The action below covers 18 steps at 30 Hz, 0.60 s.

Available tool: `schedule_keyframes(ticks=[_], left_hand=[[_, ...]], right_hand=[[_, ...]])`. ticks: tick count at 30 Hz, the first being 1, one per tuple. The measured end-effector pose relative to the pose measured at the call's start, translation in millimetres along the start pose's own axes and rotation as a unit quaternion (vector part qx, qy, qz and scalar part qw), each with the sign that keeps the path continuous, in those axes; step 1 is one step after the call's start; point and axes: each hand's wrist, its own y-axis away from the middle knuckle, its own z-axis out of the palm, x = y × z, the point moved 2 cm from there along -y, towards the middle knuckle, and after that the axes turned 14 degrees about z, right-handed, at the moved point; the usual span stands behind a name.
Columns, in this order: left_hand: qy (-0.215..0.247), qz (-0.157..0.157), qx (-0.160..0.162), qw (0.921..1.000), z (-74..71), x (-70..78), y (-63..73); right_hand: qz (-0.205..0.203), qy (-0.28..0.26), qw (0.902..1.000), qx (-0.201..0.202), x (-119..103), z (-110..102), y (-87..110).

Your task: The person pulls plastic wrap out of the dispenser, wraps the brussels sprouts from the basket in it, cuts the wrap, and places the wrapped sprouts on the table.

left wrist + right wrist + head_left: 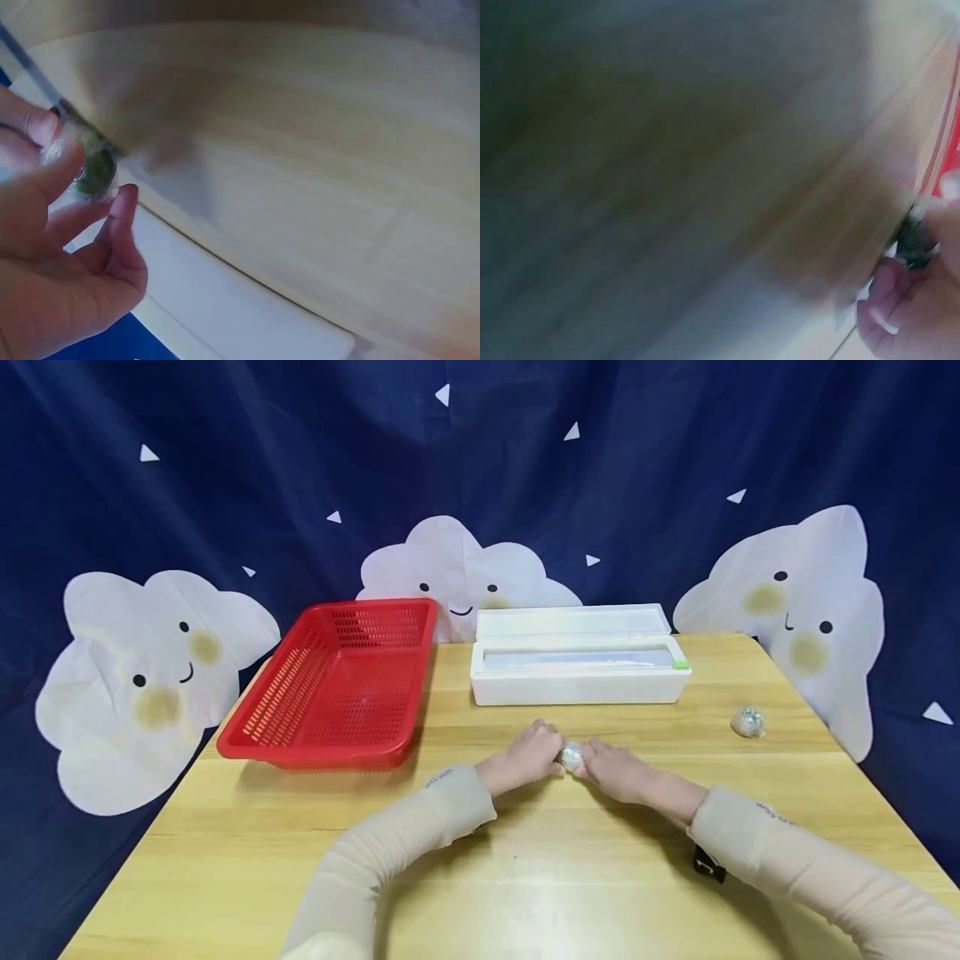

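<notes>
Both hands meet over the middle of the table around a small round green thing wrapped in clear plastic film (572, 757). My left hand (534, 752) pinches it from the left with thumb and fingers. From the right, my right hand (617, 770) grips the other side of the same bundle. Through the film, dark green shows in the left wrist view, where the wrapped green thing (96, 171) sits between the fingertips. The right wrist view is blurred, with the green thing (915, 240) partly hidden by the fingers.
A red perforated plastic basket (322, 754) stands at the back left. Behind the hands is a long white cling film box (577, 689), its lid raised and a green tab at its right end. Another film-wrapped bundle (747, 722) lies near the table's right edge.
</notes>
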Motion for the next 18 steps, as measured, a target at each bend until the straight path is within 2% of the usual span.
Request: schedule_keyframes(ticks=[5,9,14,18], left_hand=[[0.023,-0.004,-0.016,0.9996,0.1,-2.2,-1.3],[0.032,-0.025,-0.032,0.9987,2.3,-5.8,-5.4],[0.030,-0.042,-0.051,0.9974,4.2,-10.6,-4.9],[0.035,-0.047,-0.041,0.9974,1.9,-11.5,-2.6]], right_hand=[[0.005,-0.104,0.9930,-0.056,7,-3,-6.7],[0.003,-0.165,0.9833,-0.076,10,-7,-11.9],[-0.009,-0.187,0.9802,-0.066,10,-10,-13.8],[-0.001,-0.190,0.9796,-0.065,9,-12,-13.9]])
